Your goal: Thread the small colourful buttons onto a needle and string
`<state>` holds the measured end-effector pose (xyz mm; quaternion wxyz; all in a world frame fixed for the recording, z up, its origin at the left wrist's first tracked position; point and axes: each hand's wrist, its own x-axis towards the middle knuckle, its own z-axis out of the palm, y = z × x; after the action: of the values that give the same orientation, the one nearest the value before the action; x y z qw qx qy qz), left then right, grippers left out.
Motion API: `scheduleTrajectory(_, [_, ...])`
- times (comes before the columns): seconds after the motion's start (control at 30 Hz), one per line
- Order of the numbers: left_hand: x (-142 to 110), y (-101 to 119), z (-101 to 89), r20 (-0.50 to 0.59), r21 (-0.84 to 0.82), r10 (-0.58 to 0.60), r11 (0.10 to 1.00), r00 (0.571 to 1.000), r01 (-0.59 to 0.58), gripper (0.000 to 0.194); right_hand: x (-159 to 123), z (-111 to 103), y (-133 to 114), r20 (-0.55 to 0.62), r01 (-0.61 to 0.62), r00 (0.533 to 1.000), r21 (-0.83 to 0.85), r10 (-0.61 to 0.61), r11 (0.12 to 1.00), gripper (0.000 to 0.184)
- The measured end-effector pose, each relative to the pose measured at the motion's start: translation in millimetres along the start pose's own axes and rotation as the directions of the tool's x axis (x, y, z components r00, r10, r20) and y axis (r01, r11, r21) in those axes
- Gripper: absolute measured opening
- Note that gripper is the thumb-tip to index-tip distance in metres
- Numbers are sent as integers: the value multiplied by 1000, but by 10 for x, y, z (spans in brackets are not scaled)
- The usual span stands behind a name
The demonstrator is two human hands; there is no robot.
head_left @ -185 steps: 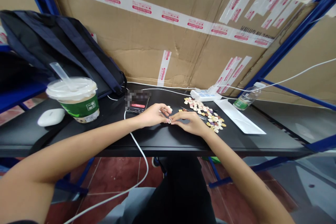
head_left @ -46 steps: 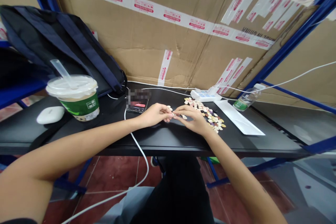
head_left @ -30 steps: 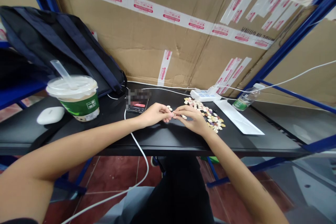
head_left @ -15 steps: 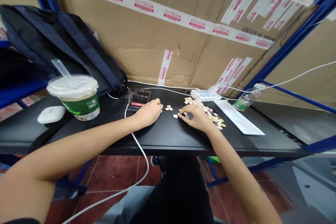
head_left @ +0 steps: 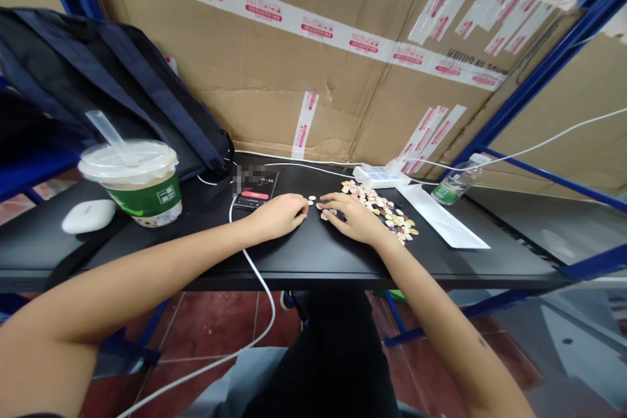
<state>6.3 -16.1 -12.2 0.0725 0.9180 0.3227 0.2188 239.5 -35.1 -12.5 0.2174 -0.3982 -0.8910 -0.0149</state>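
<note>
A pile of small, mostly pale buttons (head_left: 377, 202), mixed with yellow and brown ones, spreads on the black desk (head_left: 304, 255). My left hand (head_left: 281, 217) rests on the desk, fingers curled together; anything in its fingertips is too hidden to make out. Just beyond them lie a couple of loose pale buttons (head_left: 311, 200). Left of the main pile, my right hand (head_left: 353, 217) reaches in with fingers and thumb apart, over a few buttons (head_left: 328, 214) that it partly covers.
A lit phone (head_left: 255, 191) lies behind my left hand, and a white cable (head_left: 262, 277) runs beside it. Left stand a drink cup (head_left: 142, 192), a white case (head_left: 89, 216) and a backpack (head_left: 161, 98). Right are a power strip (head_left: 379, 176), a white packet (head_left: 443, 217) and a bottle (head_left: 458, 181).
My right hand has moved left, closer to my left hand, and its thumb and fingers have spread from a pinch. My left hand's fingers have curled in more. The view has shifted slightly.
</note>
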Motion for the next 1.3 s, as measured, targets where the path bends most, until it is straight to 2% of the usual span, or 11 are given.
scheduleTrajectory(0.17, [10,24,-8,32,-81,5,997,999,-2,8,-26,-14,-57,-53,77,996,128,-71,989,14])
scheduleTrajectory(0.3, [15,43,-28,49,-131,-32,991,998,38,11,-34,-51,-142,-62,118,992,159,-109,980,9])
scheduleTrajectory(0.5, [18,27,-53,79,-157,-101,981,992,112,13,-50,-67,-125,-51,100,994,177,-92,979,13])
scheduleTrajectory(0.77, [51,-62,59,104,-432,-179,878,978,207,8,-76,-63,-2,-56,49,998,216,-38,975,21])
scheduleTrajectory(0.87, [54,-68,65,105,-450,-192,866,976,219,8,-69,-65,19,-19,67,998,244,-64,968,29])
scheduleTrajectory(1.0, [67,-64,58,115,-500,-228,828,967,255,9,-48,-58,20,44,76,995,270,-91,960,26])
scheduleTrajectory(1.13, [90,-68,71,143,-597,-274,743,951,303,11,-44,-40,-5,-53,82,996,289,-70,954,22])
scheduleTrajectory(1.23, [100,-62,77,169,-676,-271,668,948,311,14,-42,-22,-33,-155,141,983,322,-95,936,20])
scheduleTrajectory(1.3, [102,-53,78,185,-721,-274,615,944,320,16,-37,-15,-53,-179,176,976,335,-120,926,20])
